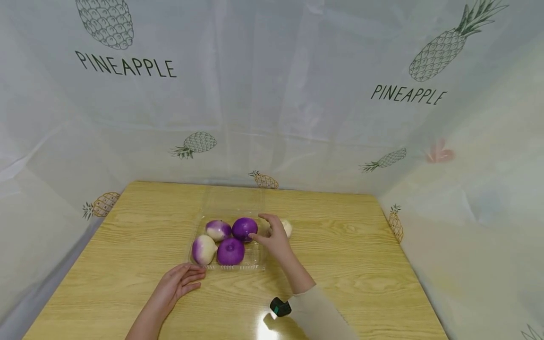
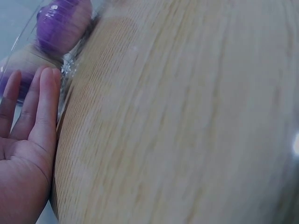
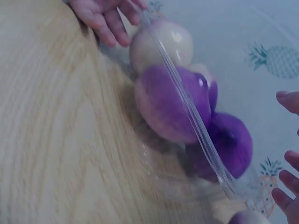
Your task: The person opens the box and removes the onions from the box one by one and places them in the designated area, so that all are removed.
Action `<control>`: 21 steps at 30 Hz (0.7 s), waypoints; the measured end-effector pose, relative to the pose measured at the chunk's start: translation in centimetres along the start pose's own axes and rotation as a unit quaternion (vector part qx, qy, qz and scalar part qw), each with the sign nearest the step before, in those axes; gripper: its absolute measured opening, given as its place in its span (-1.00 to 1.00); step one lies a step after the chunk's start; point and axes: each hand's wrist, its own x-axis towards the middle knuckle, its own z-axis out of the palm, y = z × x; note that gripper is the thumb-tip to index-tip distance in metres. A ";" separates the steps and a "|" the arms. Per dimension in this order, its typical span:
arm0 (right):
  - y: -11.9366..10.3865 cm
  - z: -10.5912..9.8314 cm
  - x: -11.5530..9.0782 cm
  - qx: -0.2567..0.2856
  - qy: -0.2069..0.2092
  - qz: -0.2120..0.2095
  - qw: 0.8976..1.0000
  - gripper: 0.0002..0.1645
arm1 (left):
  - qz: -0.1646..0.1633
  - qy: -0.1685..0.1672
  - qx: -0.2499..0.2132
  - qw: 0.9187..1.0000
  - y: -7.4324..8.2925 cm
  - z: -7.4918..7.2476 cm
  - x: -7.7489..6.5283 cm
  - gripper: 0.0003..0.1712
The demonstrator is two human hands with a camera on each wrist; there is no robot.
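Note:
A clear plastic clamshell box (image 1: 255, 255) stands on the table with its lid raised at the back. Inside lie several glossy round vegetables resembling turnips: a mostly purple turnip (image 1: 231, 251) in front, a second purple turnip (image 1: 244, 229) behind it, and two purple-and-white ones at left, including a pale turnip (image 1: 204, 250). My right hand (image 1: 275, 237) hovers over the box's right end, thumb beside the back purple turnip, fingers spread. In the left wrist view, my left hand (image 2: 28, 149) has its fingers straight, fingertips against the box's front left corner.
Just behind my right hand, outside the box, sits a whitish round turnip (image 1: 287, 228), partly hidden. A black device (image 1: 280, 307) is at my right wrist. The wooden table (image 1: 352, 264) is bordered by a pineapple-print sheet (image 1: 272, 94) behind and at the sides.

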 end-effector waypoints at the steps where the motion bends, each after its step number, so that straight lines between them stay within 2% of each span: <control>1: -0.1 0.3 -0.1 0.002 -0.005 0.000 1.000 -0.25 | -0.001 0.001 -0.001 1.000 0.0 0.0 0.0 -0.56; 6: -0.4 1.6 -0.7 0.020 -0.029 0.004 0.999 -0.23 | -0.004 0.011 0.005 1.000 -0.1 0.1 -0.1 -0.57; 14: -0.5 3.3 -1.7 0.023 -0.050 -0.014 0.998 -0.29 | -0.012 0.032 0.022 0.999 0.0 0.2 0.1 -0.55; 21: -0.6 4.5 -2.2 -0.033 -0.070 -0.030 0.997 -0.38 | -0.008 0.027 0.011 1.000 -0.2 0.2 0.1 -0.56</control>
